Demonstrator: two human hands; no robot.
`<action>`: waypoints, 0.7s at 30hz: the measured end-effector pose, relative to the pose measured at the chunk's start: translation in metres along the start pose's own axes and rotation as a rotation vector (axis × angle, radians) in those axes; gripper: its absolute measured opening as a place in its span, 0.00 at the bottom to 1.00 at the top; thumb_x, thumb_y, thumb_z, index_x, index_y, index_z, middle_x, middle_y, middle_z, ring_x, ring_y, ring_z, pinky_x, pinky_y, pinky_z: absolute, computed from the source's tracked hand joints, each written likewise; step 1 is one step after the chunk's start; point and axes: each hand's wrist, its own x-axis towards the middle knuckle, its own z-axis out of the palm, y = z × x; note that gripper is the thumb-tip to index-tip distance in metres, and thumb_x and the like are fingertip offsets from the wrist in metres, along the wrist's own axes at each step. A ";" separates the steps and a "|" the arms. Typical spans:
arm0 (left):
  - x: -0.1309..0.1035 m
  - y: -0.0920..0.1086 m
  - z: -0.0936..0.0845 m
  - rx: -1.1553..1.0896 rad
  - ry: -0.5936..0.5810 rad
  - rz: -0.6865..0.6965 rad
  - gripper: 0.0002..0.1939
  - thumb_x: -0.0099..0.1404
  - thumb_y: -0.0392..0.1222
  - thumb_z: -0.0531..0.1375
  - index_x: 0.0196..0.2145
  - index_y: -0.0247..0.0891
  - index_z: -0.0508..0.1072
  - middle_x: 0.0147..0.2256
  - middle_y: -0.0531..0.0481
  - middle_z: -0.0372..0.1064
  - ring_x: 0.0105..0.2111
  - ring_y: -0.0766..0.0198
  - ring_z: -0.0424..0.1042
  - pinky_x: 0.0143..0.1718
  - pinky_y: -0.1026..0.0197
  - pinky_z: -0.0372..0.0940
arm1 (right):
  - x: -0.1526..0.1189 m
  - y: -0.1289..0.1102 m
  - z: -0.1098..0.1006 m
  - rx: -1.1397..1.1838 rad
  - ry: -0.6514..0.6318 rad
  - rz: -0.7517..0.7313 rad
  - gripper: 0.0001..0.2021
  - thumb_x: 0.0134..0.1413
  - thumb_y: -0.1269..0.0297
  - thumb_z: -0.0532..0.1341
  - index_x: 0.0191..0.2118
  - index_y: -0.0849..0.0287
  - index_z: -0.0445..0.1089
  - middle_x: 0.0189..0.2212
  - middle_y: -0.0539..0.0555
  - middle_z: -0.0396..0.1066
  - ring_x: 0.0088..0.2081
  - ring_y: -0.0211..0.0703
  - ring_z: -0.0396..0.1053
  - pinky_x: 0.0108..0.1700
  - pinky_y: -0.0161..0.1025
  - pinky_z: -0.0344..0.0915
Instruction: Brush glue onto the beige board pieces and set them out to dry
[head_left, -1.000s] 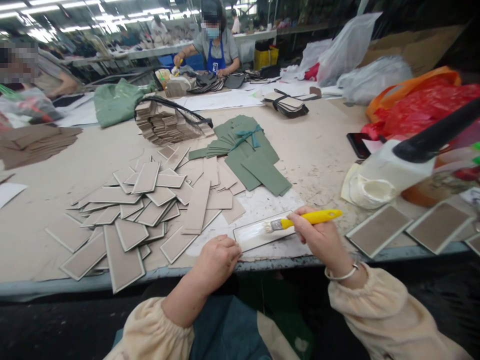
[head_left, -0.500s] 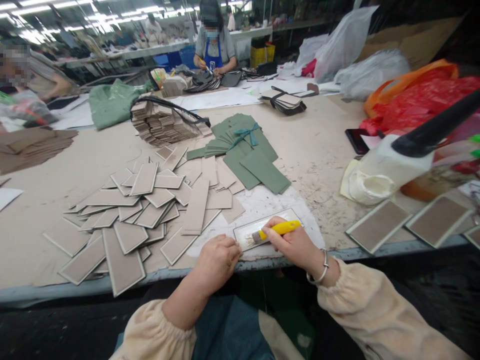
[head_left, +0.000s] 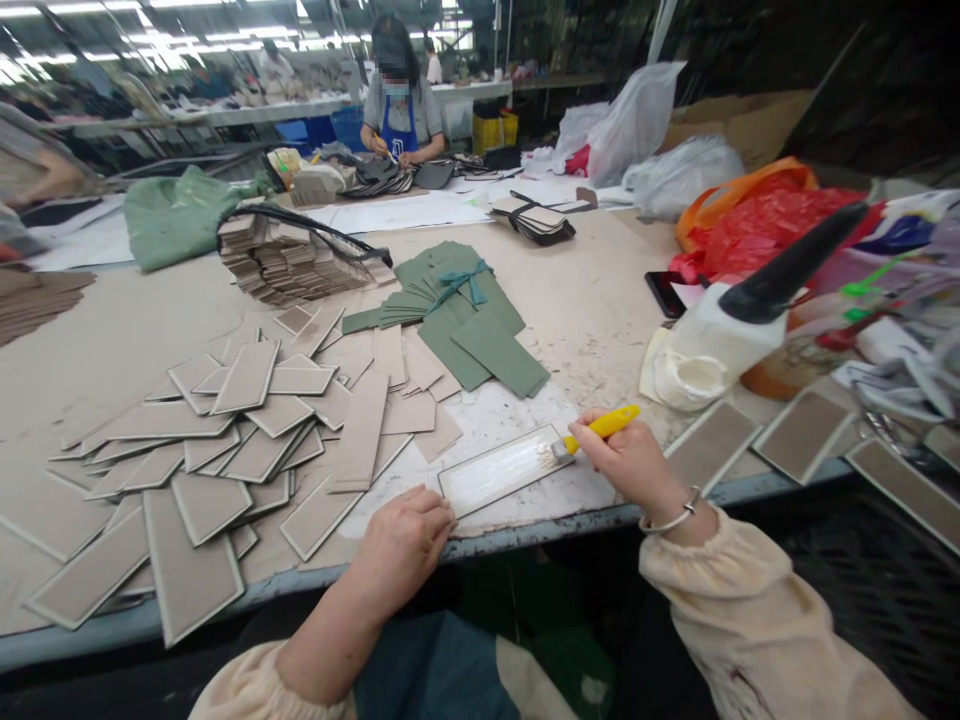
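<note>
My right hand [head_left: 628, 462] is closed around the yellow handle of a paintbrush [head_left: 611, 420]. Its bristles rest on the right end of a pale rectangular panel [head_left: 495, 472] with a dark outline and a wet, glossy white surface. At the panel's left end, my left hand [head_left: 409, 535] presses its near corner with curled fingers; the fingertips are partly hidden. Left of that hand lies a loose heap of beige panels with pale green borders [head_left: 240, 450]. Plain beige strips [head_left: 364, 430] overlap the heap's right side. Behind the wet panel sits a tied bundle of green pieces [head_left: 480, 345].
A white bottle with a black nozzle [head_left: 709, 335] leans at right beside bordered panels [head_left: 806, 435] along the table edge [head_left: 300, 582]. Farther back are a strapped beige stack [head_left: 292, 262], a phone [head_left: 665, 294] and red plastic bags [head_left: 780, 225]. A co-worker [head_left: 405, 110] sits across the table.
The brush in my right hand has moved from the panel's left part to its right end. My left hand stays at the panel's left corner. The whole view has shifted slightly.
</note>
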 end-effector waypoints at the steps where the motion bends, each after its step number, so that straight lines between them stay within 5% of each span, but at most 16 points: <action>1: 0.000 0.000 0.000 0.002 -0.010 -0.005 0.13 0.67 0.36 0.53 0.31 0.39 0.75 0.30 0.49 0.71 0.35 0.63 0.71 0.43 0.59 0.66 | 0.001 0.001 -0.002 -0.019 0.014 -0.003 0.13 0.56 0.58 0.52 0.26 0.57 0.68 0.15 0.47 0.66 0.19 0.37 0.65 0.26 0.35 0.59; 6: 0.001 0.000 -0.001 0.000 -0.047 -0.024 0.12 0.67 0.36 0.53 0.31 0.39 0.75 0.31 0.48 0.71 0.35 0.61 0.71 0.39 0.59 0.67 | 0.000 0.002 -0.012 0.013 0.082 0.014 0.13 0.56 0.56 0.54 0.26 0.57 0.68 0.20 0.48 0.69 0.23 0.39 0.67 0.29 0.35 0.60; 11: 0.002 0.001 -0.001 -0.002 -0.037 -0.018 0.12 0.67 0.35 0.53 0.30 0.38 0.75 0.31 0.49 0.72 0.35 0.62 0.72 0.45 0.56 0.67 | -0.002 -0.002 -0.009 0.220 0.089 0.123 0.13 0.58 0.53 0.54 0.30 0.56 0.66 0.12 0.44 0.60 0.18 0.37 0.62 0.26 0.35 0.58; 15: 0.002 0.000 0.000 -0.011 -0.035 -0.028 0.13 0.67 0.35 0.53 0.30 0.39 0.75 0.30 0.50 0.72 0.34 0.63 0.72 0.50 0.53 0.64 | 0.003 -0.002 0.000 0.114 0.020 0.052 0.14 0.58 0.54 0.53 0.27 0.57 0.66 0.15 0.46 0.63 0.20 0.38 0.65 0.28 0.35 0.58; 21: 0.003 0.001 -0.002 -0.005 -0.034 -0.024 0.13 0.67 0.35 0.52 0.30 0.40 0.75 0.30 0.50 0.71 0.34 0.63 0.72 0.51 0.54 0.65 | 0.004 0.001 -0.006 -0.005 0.084 0.053 0.14 0.58 0.56 0.52 0.26 0.57 0.66 0.16 0.47 0.65 0.21 0.38 0.65 0.28 0.35 0.57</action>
